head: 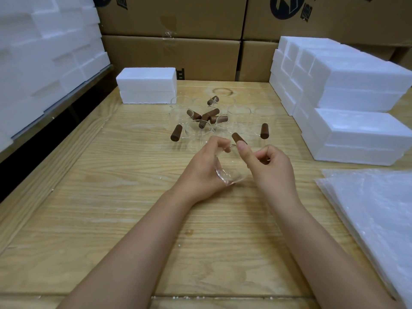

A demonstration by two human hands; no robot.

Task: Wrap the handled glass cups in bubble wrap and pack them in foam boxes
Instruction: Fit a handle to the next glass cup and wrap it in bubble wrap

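1. L hand (204,168): fingers curled round a clear glass cup w/ brown cylindrical handle (227,175), gripping its left side. The cup is held over the pale wood-grain table (111,219), centre of view, between both hands.
2. R hand (267,166): fingers curled in toward the palm, thumb stretched up w/ its tip against the cup's brown handle. Can't tell if it actually pinches anything.
3. Just behind the hands: a cluster of more glass cups (238,114) w/ brown handles, packed close on the table, handles pointing all ways.
4. Thin translucent bubble wrap sheets (379,208) lie stacked flat at the table's right edge, near the R forearm.
5. Stacked white foam boxes (356,81) sit at right rear. A single foam box (147,85) is at left rear, just beside the cluster. A foam pile (44,52) is at far left.
6. Brown cardboard cartons (174,56) stand along the back.
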